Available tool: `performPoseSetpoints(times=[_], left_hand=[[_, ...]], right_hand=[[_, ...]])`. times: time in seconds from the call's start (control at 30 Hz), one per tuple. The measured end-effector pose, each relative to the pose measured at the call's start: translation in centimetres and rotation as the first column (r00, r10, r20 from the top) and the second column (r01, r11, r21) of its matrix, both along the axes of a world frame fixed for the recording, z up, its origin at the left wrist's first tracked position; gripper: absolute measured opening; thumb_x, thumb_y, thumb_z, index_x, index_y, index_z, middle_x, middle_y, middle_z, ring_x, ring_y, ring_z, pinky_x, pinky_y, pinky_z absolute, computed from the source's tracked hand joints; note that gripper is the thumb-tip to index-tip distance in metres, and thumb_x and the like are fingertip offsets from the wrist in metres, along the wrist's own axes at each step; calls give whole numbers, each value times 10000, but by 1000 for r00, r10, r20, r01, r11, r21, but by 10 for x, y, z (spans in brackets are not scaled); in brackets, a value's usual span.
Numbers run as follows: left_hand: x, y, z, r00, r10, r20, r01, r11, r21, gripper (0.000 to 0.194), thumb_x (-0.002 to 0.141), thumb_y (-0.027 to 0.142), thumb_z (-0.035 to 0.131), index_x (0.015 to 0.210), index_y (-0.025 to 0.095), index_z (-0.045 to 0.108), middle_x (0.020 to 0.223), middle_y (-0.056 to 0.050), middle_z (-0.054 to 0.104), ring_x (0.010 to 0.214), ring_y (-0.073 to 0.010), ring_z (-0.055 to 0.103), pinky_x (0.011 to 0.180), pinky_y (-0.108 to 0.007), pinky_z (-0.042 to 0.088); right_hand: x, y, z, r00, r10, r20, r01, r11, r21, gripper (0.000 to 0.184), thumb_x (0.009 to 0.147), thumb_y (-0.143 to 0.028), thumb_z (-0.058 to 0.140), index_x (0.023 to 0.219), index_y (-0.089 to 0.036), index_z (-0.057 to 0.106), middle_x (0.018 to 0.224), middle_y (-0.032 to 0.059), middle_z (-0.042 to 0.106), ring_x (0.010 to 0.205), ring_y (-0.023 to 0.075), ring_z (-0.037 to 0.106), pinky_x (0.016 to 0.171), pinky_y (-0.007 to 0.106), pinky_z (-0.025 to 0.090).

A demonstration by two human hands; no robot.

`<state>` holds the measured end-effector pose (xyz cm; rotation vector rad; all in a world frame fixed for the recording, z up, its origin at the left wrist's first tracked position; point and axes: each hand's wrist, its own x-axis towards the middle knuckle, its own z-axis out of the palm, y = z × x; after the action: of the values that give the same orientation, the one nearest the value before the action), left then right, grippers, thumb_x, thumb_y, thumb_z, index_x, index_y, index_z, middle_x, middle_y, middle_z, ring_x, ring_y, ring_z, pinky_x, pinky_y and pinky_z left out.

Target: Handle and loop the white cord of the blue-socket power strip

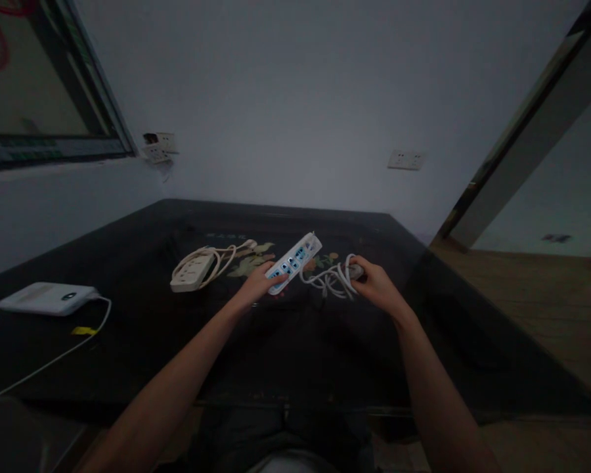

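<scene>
Holding the near end of a white power strip [294,262], the left hand [260,284] has its fingers closed around it. The strip has blue sockets on top, and its far end points away and a little to the right. It looks lifted just above the dark surface [128,328], but the room is dim, so I cannot tell for sure if it touches.

The right hand [377,282] is closed around the plug end of the strip's white cord [331,278]. The cord is gathered in loose loops between the two hands, just beside the strip. The two hands are near each other, over the middle of the surface. Both bare arms reach forward from the bottom of the view.

Under the hands, the surface has a faded picture of flowers [250,263] on it. To the left of the left hand lies a second power strip [192,271], cream colored, with its own cord [226,253] looped on top of it and beside it. It lies apart from the white strip.

Far to the left, near the edge of the surface, sits a flat white box [46,297] with a thin white wire [59,351] running from it toward the near edge. A small yellow tag [83,331] lies just beside the wire.

On the wall behind are a wall socket [406,159] to the right and another socket [158,147] at the left corner, beside a dark window [39,98].
</scene>
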<state>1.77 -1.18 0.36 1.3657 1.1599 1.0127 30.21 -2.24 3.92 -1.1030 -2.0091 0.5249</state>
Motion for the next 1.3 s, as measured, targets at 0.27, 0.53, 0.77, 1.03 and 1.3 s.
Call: performPoseSetpoints(times=[0.27, 0.53, 0.77, 1.03, 1.3], left_hand=[[-10, -2, 10, 1000, -12, 17, 12, 1000, 0, 482, 691, 422, 718, 1037, 136, 542, 697, -44, 679, 552, -178, 641, 498, -261, 487], [-20, -23, 19, 996, -70, -47, 69, 997, -18, 466, 703, 414, 721, 1045, 147, 552, 729, -54, 691, 568, -180, 646, 513, -262, 489], [-40, -37, 9, 976, -157, -152, 151, 987, -45, 460, 696, 423, 728, 1033, 159, 559, 797, -45, 687, 628, -187, 651, 555, -272, 500], [-42, -42, -5, 938, -316, -140, 302, 947, -110, 458, 705, 416, 725, 1046, 173, 539, 859, -31, 669, 676, -189, 661, 595, -296, 533], [-43, -46, -6, 915, -373, -154, 354, 925, -138, 478, 728, 431, 706, 1087, 172, 526, 845, -45, 684, 656, -186, 660, 583, -282, 526]], right_hand=[[21, 11, -11, 976, -198, -92, 203, 978, 41, 228, 702, -280, 596, 905, -183, 562, 817, 26, 617, 735, 179, 597, 677, 284, 464], [10, -46, -50, 992, -122, 26, 125, 982, -140, 228, 690, -254, 647, 910, -196, 651, 773, 36, 680, 648, 180, 620, 584, 278, 482], [51, -98, -31, 977, -133, 168, 177, 943, -280, 291, 851, -425, 514, 740, -222, 690, 715, 55, 699, 679, 226, 646, 615, 320, 471], [35, -14, -32, 982, -187, 7, 183, 951, -250, 321, 786, -422, 575, 962, -165, 655, 938, 89, 698, 827, 207, 645, 717, 334, 502], [26, 8, -34, 995, -92, 45, 101, 947, -305, 248, 639, -362, 725, 732, -146, 646, 632, -12, 619, 554, 119, 546, 495, 222, 397]])
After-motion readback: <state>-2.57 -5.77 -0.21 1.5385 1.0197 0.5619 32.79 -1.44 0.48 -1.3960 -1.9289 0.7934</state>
